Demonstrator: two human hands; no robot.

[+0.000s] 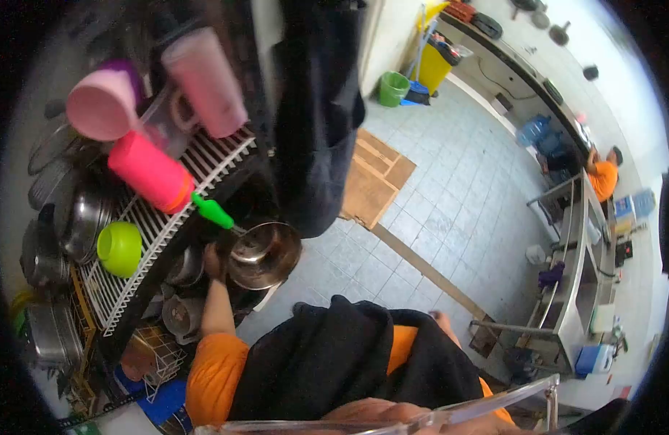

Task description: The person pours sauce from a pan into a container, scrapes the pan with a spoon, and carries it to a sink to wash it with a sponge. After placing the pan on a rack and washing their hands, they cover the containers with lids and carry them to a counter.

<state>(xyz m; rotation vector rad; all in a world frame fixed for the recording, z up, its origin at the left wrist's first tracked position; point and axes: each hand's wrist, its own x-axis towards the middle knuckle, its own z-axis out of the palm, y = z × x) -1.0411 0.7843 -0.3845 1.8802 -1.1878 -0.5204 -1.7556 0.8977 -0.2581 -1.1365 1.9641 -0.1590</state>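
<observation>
On the left, my left hand reaches in below the wire rack and grips a shiny metal pot at its left side. The pot's open mouth faces up toward me. A bright green handle with a metal shank slants down over the pot's upper rim. Dim metal pots lie beside my forearm on the lower shelf. Only a sliver of my right hand shows past the black cloth over my chest, with its fingers mostly hidden.
A white wire rack holds pink cups, a pink tumbler and a lime bowl. Dark cloth hangs beside it. Cardboard lies on the tiles. A person in orange stands far right behind a metal table.
</observation>
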